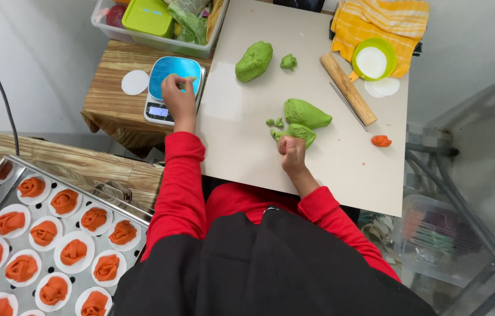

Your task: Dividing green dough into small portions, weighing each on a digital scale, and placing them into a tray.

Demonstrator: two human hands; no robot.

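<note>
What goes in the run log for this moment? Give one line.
left hand: pinching green dough bit over blue kitchen scale | right hand: gripping green dough piece on beige board | tray of orange dough rolls at left

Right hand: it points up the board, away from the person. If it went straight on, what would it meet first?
The right hand already touches a green dough piece. Straight beyond lies the larger green dough lump, probably met next. Past that, the beige board looks bare, as far as one view shows.
</note>
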